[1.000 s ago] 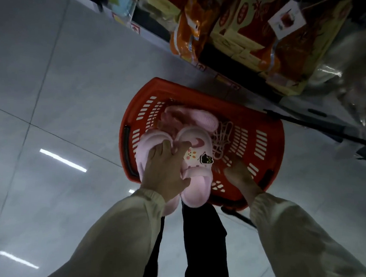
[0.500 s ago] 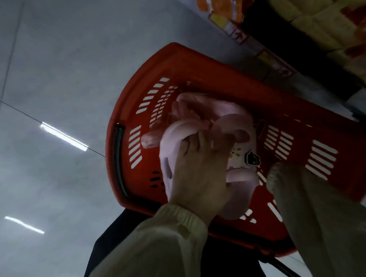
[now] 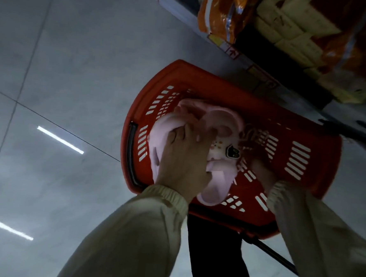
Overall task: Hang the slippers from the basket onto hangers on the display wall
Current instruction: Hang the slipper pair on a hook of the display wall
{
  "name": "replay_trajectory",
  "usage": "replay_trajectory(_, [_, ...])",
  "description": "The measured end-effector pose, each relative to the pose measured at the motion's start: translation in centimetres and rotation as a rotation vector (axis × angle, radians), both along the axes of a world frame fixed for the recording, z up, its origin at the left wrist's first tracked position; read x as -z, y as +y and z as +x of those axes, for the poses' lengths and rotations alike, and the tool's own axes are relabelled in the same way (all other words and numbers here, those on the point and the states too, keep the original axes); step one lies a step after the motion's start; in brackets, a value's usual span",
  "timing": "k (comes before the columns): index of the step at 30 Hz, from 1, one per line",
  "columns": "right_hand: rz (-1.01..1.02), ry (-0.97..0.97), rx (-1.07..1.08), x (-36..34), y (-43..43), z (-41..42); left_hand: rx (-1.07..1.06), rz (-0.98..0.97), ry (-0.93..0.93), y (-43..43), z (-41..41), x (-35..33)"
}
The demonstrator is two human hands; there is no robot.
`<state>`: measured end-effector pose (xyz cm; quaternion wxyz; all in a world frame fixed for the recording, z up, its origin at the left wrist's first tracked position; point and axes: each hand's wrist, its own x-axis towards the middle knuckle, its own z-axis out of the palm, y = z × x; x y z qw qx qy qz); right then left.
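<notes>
Two pink slippers (image 3: 218, 179), paired, sat within the red basket (image 3: 203, 75), gripped across their uppers by the left hand (image 3: 183, 159), which was nearer; their long axis ran from the far wall toward the near rim. Just beside them the right hand (image 3: 261, 173) reached low, blurred, grasp not determinable.

1. Red slotted basket (image 3: 203, 73): stands on the floor, open top up.
2. Pink slippers (image 3: 218, 177): a pair, cartoon patch on one strap, gripped together by the left hand (image 3: 183, 159), toes inside the basket.
3. Lower slipper (image 3: 188, 107): pink, lies in the basket beneath the pair.
</notes>
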<state>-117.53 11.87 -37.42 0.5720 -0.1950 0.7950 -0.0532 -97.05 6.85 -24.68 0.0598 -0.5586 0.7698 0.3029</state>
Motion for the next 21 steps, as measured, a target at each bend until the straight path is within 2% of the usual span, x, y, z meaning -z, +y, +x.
replay_trajectory(3, [-0.02, 0.074, -0.049, -4.8, -0.1, -0.1, -0.006, 0.023, -0.043, 0.0, 0.9, -3.3])
replay_trajectory(7, [-0.01, 0.043, -0.093, -12.4, 0.5, 0.7, -0.027, 0.07, -0.125, 0.0, 2.5, -8.3])
replay_trajectory(11, [-0.025, 0.013, -0.055, -19.5, 0.6, 2.3, -0.085, 0.093, -0.129, -0.6, 3.7, -13.2])
replay_trajectory(16, [-0.112, 0.0, -0.142, -29.8, -0.2, 5.1, -0.067, 0.101, -0.165, -2.7, 5.1, -20.4])
replay_trajectory(21, [-0.196, -0.105, -0.273, -40.5, -3.2, 7.3, -0.053, 0.102, -0.223, -5.7, 7.0, -29.9])
